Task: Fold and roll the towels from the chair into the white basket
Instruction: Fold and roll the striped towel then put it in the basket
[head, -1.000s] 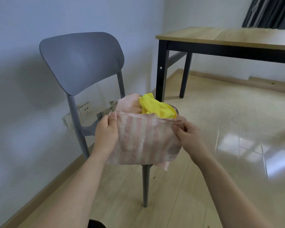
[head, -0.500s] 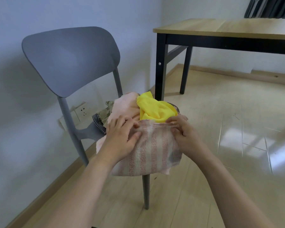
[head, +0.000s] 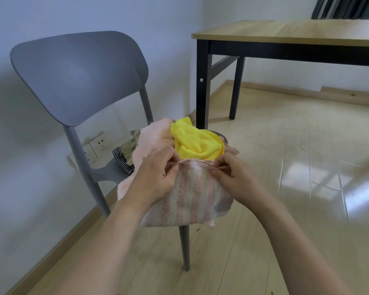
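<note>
A pink-and-white striped towel [head: 192,199] hangs folded in front of the grey chair [head: 79,75]. My left hand [head: 156,175] pinches its top edge on the left and my right hand [head: 232,177] pinches the top edge on the right; the edge bunches between them. Behind it on the chair seat lies a heap: a yellow cloth [head: 197,143], a pale pink towel [head: 151,137], and a dark striped cloth [head: 123,160] with a patterned one at the back. The white basket is not in view.
A wooden table with black legs [head: 285,33] stands at the back right. The wall with a socket plate [head: 98,143] runs along the left. Glossy wood floor [head: 307,188] spreads to the right. A dark curtain hangs in the top right corner.
My hands have come closer together along the towel's top edge, which was stretched wide a second ago. The left hand shifted from lying over the towel to pinching its edge.
</note>
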